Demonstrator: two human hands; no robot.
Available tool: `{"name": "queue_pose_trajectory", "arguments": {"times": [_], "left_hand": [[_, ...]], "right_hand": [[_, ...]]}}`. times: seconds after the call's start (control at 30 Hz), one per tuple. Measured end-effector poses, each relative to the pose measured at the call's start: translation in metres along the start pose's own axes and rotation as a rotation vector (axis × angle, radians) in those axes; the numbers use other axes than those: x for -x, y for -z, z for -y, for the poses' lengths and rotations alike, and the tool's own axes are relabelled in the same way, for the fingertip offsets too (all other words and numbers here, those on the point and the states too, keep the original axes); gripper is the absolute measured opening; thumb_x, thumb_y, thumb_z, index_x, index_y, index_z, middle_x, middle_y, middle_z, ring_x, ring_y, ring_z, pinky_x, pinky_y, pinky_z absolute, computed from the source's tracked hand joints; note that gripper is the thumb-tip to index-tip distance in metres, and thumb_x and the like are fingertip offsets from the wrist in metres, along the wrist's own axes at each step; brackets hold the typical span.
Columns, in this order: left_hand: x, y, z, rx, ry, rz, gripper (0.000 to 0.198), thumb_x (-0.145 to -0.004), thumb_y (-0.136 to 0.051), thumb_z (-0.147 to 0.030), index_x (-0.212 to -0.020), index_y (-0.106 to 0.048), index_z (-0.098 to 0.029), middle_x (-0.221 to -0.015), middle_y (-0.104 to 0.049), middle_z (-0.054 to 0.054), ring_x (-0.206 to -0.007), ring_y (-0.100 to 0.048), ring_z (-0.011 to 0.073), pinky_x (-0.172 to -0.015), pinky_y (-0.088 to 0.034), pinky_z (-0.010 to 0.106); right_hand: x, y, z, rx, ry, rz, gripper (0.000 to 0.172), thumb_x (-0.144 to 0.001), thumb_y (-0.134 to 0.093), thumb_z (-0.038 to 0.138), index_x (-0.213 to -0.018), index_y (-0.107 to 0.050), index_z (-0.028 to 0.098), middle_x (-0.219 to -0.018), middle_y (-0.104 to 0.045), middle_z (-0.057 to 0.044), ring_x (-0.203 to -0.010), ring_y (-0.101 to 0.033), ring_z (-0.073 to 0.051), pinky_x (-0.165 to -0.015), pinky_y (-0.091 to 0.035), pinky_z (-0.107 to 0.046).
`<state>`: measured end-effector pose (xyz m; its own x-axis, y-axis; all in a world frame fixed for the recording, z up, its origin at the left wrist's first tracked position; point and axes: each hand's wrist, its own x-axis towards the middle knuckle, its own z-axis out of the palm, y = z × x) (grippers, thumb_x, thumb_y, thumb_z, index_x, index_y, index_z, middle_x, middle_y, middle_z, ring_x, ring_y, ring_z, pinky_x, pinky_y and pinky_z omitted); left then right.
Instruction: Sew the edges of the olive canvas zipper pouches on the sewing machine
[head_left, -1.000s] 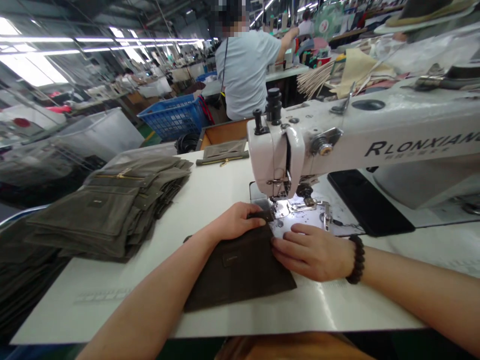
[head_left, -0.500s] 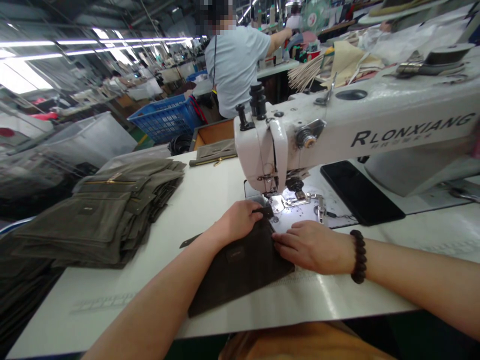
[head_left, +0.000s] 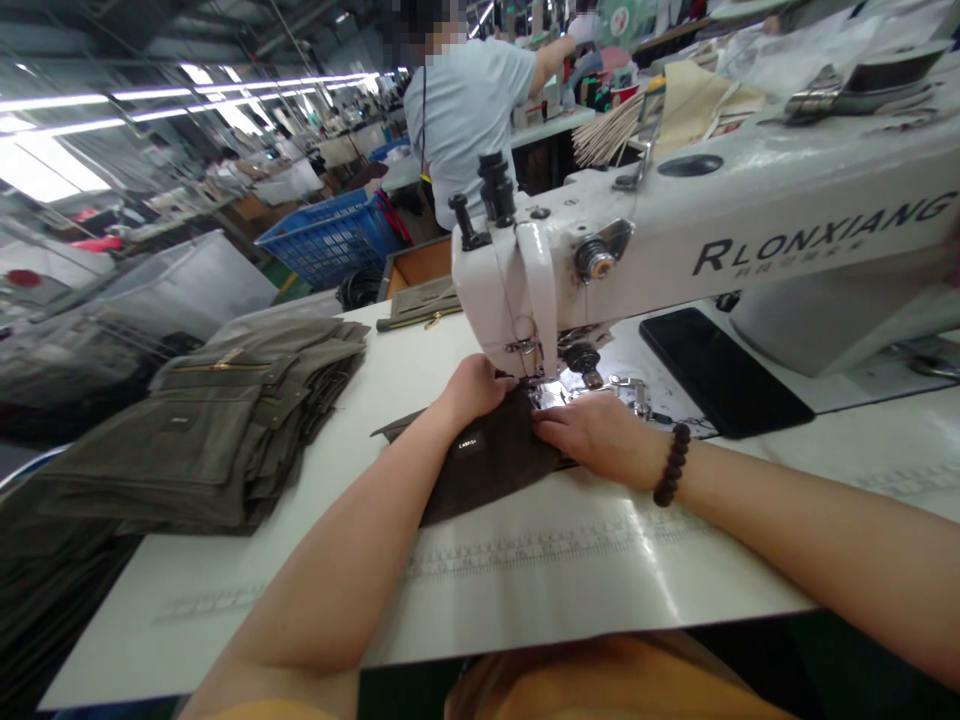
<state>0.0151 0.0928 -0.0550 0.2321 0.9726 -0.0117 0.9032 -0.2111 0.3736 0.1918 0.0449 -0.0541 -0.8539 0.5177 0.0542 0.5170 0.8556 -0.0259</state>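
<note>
Blue lattice basket point(head_left: 330, 235) sat upper left-centre, contents hidden. Flat, ungripping right hand point(head_left: 592, 435) lay on dark matte fabric panel point(head_left: 487, 470); left hand point(head_left: 474, 388) pressed it beside glossy white sewing machine point(head_left: 675, 240), grip unclear.

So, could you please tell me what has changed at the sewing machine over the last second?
The dark brown fabric piece has slid away from the person, further under the head of the white sewing machine. The left hand and right hand went with it, still resting on it by the needle; nothing was let go. The stack of olive-green fabric pieces and the flat black phone lie as before.
</note>
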Motion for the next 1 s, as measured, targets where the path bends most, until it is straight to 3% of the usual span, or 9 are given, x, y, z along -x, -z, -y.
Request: {"name": "queue_pose_trajectory", "arguments": {"times": [0.27, 0.53, 0.77, 1.0], "left_hand": [[-0.004, -0.006, -0.006, -0.072, -0.235, 0.006, 0.031, -0.075, -0.055, -0.016, -0.106, -0.059, -0.016, -0.116, -0.057, 0.004, -0.116, -0.044, 0.0200, -0.102, -0.029, 0.029], [0.001, -0.011, -0.001, -0.071, -0.252, -0.056, 0.029, -0.076, -0.055, -0.017, -0.105, -0.059, -0.017, -0.113, -0.059, 0.003, -0.112, -0.048, 0.0200, -0.100, -0.033, 0.031], [0.000, -0.011, 0.002, -0.047, -0.394, -0.053, 0.029, -0.075, -0.054, -0.013, -0.104, -0.059, -0.015, -0.112, -0.060, 0.005, -0.110, -0.050, 0.0188, -0.097, -0.037, 0.028], [-0.003, -0.014, 0.004, -0.064, -0.397, -0.053, 0.024, -0.078, -0.047, -0.010, -0.097, -0.062, -0.012, -0.102, -0.064, 0.007, -0.104, -0.054, 0.0215, -0.092, -0.041, 0.031]], "right_hand": [[0.012, 0.000, 0.001, 0.028, 0.024, 0.009, 0.018, -0.085, -0.043, 0.014, -0.094, -0.058, 0.016, -0.090, -0.061, -0.007, -0.069, -0.055, -0.016, -0.053, -0.033, -0.027], [0.015, -0.002, 0.002, 0.074, 0.090, 0.009, 0.022, -0.081, -0.042, 0.010, -0.097, -0.056, 0.012, -0.094, -0.060, -0.010, -0.067, -0.055, -0.018, -0.052, -0.035, -0.029], [0.016, -0.008, 0.006, 0.114, 0.165, -0.145, 0.027, -0.081, -0.033, 0.007, -0.092, -0.058, 0.009, -0.095, -0.060, -0.014, -0.060, -0.054, -0.017, -0.050, -0.036, -0.030], [0.017, -0.008, 0.008, 0.135, 0.175, -0.215, 0.031, -0.080, -0.029, 0.005, -0.089, -0.059, 0.009, -0.092, -0.062, -0.013, -0.057, -0.052, -0.017, -0.049, -0.036, -0.030]]}}
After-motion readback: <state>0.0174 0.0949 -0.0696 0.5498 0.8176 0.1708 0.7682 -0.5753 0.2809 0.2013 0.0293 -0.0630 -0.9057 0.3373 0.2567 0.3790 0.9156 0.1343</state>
